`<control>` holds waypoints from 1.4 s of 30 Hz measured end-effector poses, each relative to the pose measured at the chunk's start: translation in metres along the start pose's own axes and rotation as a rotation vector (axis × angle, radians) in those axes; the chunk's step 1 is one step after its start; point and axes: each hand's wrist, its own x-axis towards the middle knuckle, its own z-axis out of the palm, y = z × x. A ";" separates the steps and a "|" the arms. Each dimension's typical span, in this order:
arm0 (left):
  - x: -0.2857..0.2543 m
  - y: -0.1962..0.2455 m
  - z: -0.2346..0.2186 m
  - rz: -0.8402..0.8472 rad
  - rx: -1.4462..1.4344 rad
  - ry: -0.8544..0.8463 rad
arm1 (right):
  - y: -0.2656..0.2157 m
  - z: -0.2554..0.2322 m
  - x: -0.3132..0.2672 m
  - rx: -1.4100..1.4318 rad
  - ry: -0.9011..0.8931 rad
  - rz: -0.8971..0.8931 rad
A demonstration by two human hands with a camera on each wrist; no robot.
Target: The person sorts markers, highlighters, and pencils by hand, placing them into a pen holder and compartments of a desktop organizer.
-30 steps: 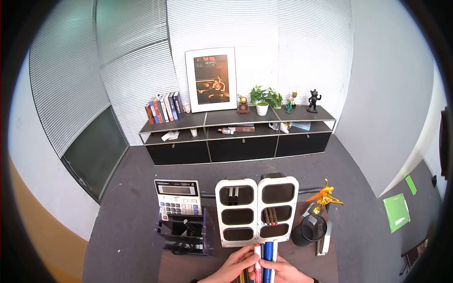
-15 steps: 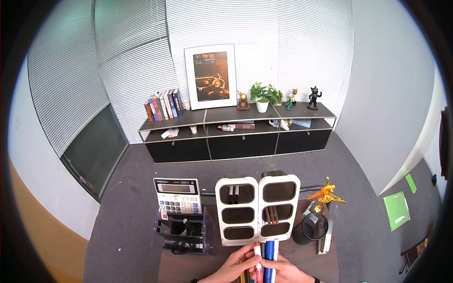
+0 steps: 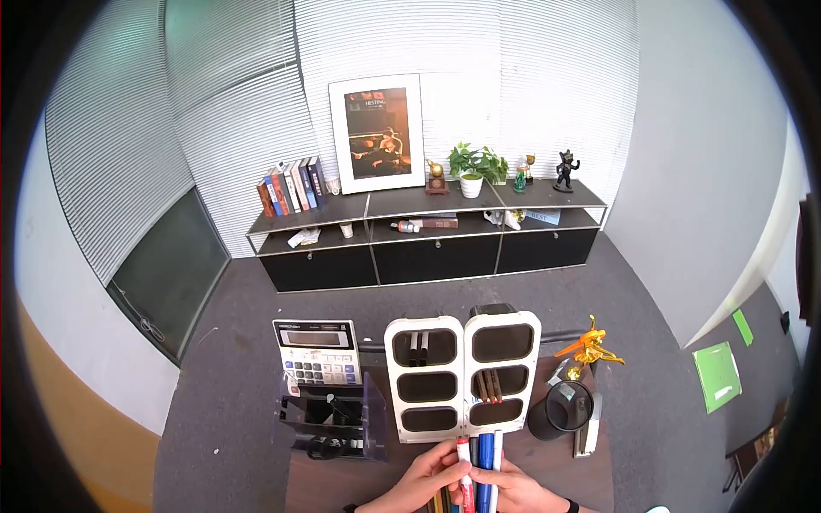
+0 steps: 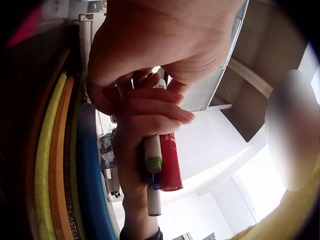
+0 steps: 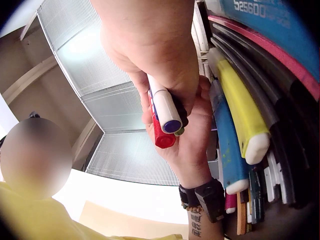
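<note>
At the bottom centre of the frame from the head, the left hand (image 3: 428,475) and the right hand (image 3: 518,489) met around a bundle of upright markers. The left thumb and curled fingers pinched a red-and-white marker (image 3: 466,489) there; the right thumb pressed in beside a blue marker (image 3: 486,457), its fingers bent round the bundle's right side, next to a white marker (image 3: 498,453). How each hidden fingertip lay could not be told. Just above, at lower centre, stood a white six-opening holder (image 3: 468,376), with two black-and-white pens (image 3: 418,349) in its upper-left opening and brown pencils (image 3: 489,385) at its right middle one. A calculator (image 3: 314,352) stood left of it; a black mesh cup (image 3: 547,419) stood to its right.
</note>
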 end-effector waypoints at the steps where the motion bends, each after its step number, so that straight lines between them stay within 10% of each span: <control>1: -0.001 0.002 0.000 -0.008 -0.024 -0.014 | -0.001 0.001 0.000 -0.006 -0.004 -0.005; 42: 0.003 0.000 -0.007 -0.046 -0.135 -0.096 | -0.006 -0.007 0.004 0.015 -0.124 0.053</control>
